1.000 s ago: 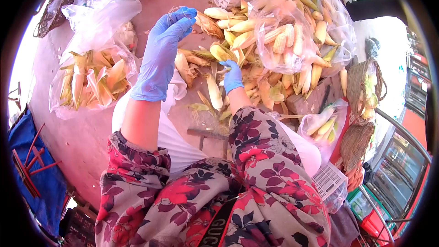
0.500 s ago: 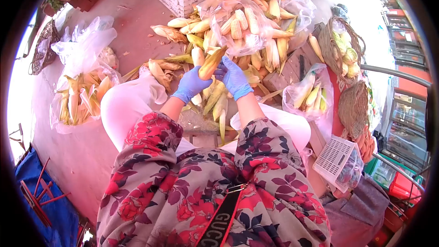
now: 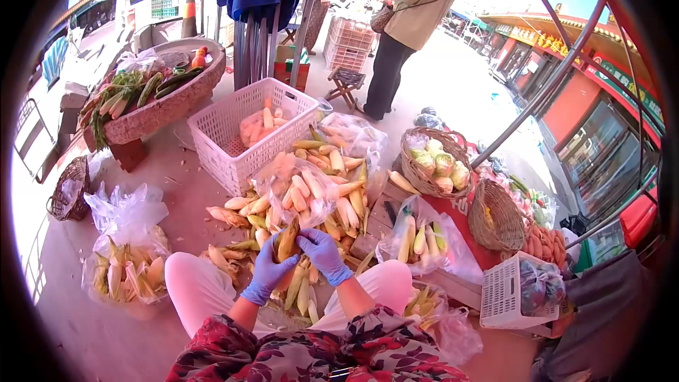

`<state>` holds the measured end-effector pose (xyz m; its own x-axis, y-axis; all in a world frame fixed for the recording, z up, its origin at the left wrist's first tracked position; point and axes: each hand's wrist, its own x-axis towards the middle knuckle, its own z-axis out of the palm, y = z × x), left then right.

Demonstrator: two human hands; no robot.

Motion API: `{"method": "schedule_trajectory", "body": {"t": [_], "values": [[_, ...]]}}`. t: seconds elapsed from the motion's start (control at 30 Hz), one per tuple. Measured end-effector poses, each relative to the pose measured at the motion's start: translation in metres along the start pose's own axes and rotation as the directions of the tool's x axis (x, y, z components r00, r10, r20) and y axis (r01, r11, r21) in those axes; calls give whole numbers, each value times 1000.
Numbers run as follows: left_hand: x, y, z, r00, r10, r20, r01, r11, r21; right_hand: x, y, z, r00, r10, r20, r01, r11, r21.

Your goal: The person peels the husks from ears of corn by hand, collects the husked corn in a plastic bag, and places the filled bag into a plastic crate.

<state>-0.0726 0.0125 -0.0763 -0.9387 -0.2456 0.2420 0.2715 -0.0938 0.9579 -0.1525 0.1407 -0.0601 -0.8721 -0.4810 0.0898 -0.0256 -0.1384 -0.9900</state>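
The head view shows both gloved hands closed on one corn cob [image 3: 287,240], held upright between them. The left hand [image 3: 267,274] grips its lower part; the right hand [image 3: 322,253] has its fingers [image 3: 311,240] clamped near the top, perhaps pinching husk. Just beyond the fingers lies a corn pile [image 3: 311,198], a white crate [image 3: 233,127] farther behind.

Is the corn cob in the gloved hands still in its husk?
Partly husked: both hands, left hand and right hand, grip the corn cob, with leaves still on it.
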Motion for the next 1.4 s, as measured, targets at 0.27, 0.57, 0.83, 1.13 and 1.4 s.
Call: {"method": "schedule_trajectory", "body": {"t": [0.27, 0.57, 0.83, 1.13, 1.4], "values": [[-11, 10, 4, 978, 96, -186, -84, 994, 72, -37, -52, 20, 957, -289, 29, 271, 853, -445], [-13, 31, 6, 953, 83, -292, -161, 953, -256, 3, -17, 21, 949, -153, -275, 141, 988, -62], [35, 19, -11, 910, -82, -406, -79, 928, -365, -27, -36, 88, 989, -70, -131, 110, 937, 332], [85, 1, -107, 734, -564, -378, 35, 588, -808, -75, -70, 71, 988, -133, 74, 90, 903, 420], [86, 54, -128, 824, -447, -348, -6, 607, -795, -96, -85, 42, 997, -44, 69, 44, 999, 6]]}}
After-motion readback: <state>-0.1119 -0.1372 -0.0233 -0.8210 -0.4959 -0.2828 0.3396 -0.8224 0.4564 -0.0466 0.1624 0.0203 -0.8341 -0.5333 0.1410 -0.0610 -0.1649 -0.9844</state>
